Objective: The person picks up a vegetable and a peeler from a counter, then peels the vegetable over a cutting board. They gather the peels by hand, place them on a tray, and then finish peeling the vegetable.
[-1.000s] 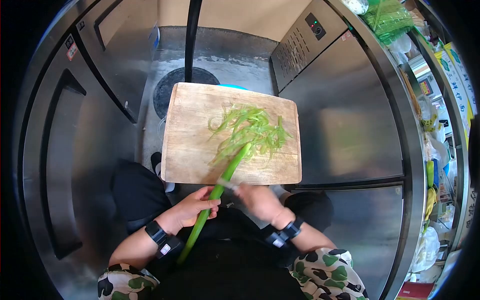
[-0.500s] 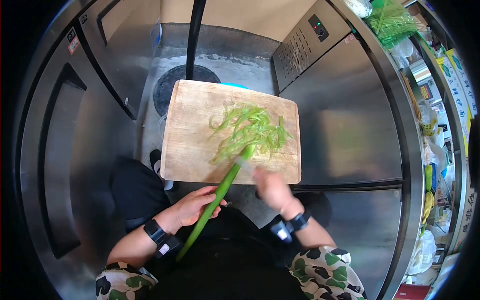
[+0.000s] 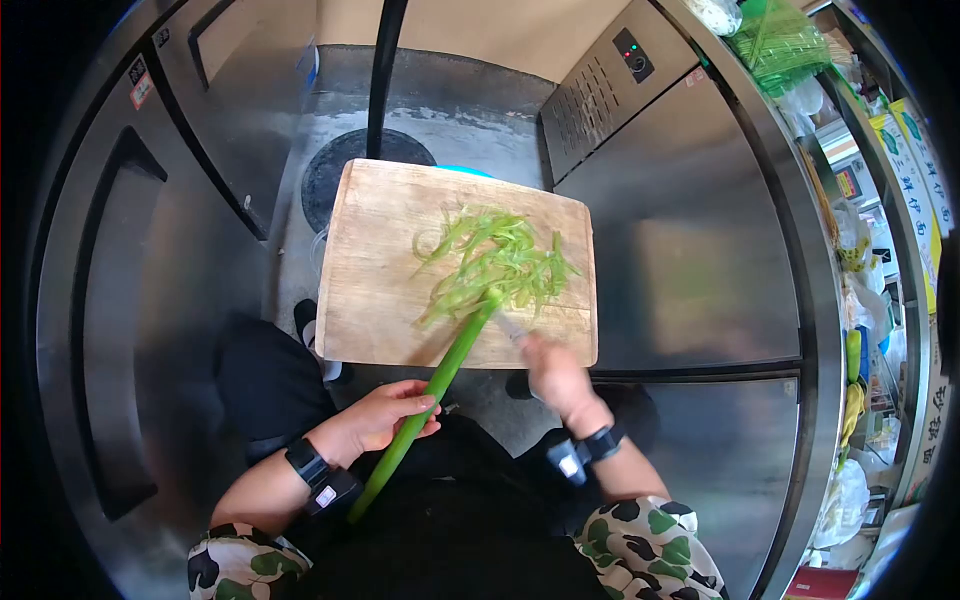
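My left hand (image 3: 385,418) is wrapped round a long green vegetable stalk (image 3: 455,357), which slants from my lap up to the cutting board. Its upper end rests among a heap of pale green peelings (image 3: 500,255) on the wooden cutting board (image 3: 375,270). My right hand (image 3: 560,378), smeared by motion, grips a peeler (image 3: 510,326) whose greyish head is blurred beside the stalk's upper end. Both hands are over or near the board's front edge.
Stainless steel cabinets stand at left (image 3: 200,330) and right (image 3: 700,240). A dark upright pole (image 3: 383,90) rises behind the board, near a round black cover (image 3: 325,175) on the floor. Shelves at far right hold bags and packets, including a green net bag (image 3: 775,50).
My right hand has moved slightly down and right, and the peeler's head has gone from across the stalk to beside its upper end. My left hand keeps its grip.
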Demonstrator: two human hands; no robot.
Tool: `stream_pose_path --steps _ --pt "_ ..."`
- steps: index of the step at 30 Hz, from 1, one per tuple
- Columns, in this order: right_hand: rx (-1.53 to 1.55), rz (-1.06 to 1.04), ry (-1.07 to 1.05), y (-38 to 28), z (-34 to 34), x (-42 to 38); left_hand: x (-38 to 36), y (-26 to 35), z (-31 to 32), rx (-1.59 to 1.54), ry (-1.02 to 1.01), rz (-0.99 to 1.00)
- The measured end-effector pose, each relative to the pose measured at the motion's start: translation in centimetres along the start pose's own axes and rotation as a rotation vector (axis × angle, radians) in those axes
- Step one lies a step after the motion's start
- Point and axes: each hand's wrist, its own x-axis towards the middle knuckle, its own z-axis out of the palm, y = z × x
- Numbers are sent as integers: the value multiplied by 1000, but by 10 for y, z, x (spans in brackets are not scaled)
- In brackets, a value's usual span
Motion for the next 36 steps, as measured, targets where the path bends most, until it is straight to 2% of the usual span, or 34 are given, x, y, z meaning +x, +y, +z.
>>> stream_pose_path --steps 1,3,4,6,9,12,14,15,17,19,21,23,26,28,30,33,35,36 --pt "25 -131 -25 -9 14 -9 1 1 1 1 -10 -8" --pt "-46 -210 -130 -36 27 -16 0 2 0 -1 -21 -18" --pt "-99 -142 -185 -34 32 -11 2 -1 -4 19 -4 -11" --pt "-114 -38 -67 4 52 14 6 -8 -15 60 30 -2" --pt "-131 262 72 35 22 55 2 -2 -5 -7 -38 -27" --pt "-75 211 169 36 1 43 0 0 -2 -18 -23 -27" --pt "53 80 23 10 5 15 -5 1 3 -45 -34 -40" --pt "140 -91 -9 -2 12 -1 -7 6 8 -61 -53 -47" --pt "5 -126 -267 -34 20 -20 -5 7 8 -98 -103 -56" --pt "-49 -99 -239 -31 33 -14 -1 4 -2 -138 -158 -60" --pt "-70 -6 -54 13 49 17 -4 1 1 -137 -151 -63" --pt "-62 250 7 38 28 47 -6 7 5 -145 -163 -58" --pt "-109 319 98 40 -5 45 -6 7 7 -179 -181 -54" --pt "79 179 83 16 -7 20 -5 3 3 -170 -168 -50" --pt "80 -113 -9 -13 0 -6 -1 4 3 -237 -216 -91" --pt "-31 -110 -330 -62 4 -20 -1 3 4 -224 -190 -73" --pt "-118 -229 -207 -35 31 -9 -4 -2 2 -182 -144 -46" --pt "-152 -141 -176 -17 38 4 -3 -4 0 -161 -127 -37"
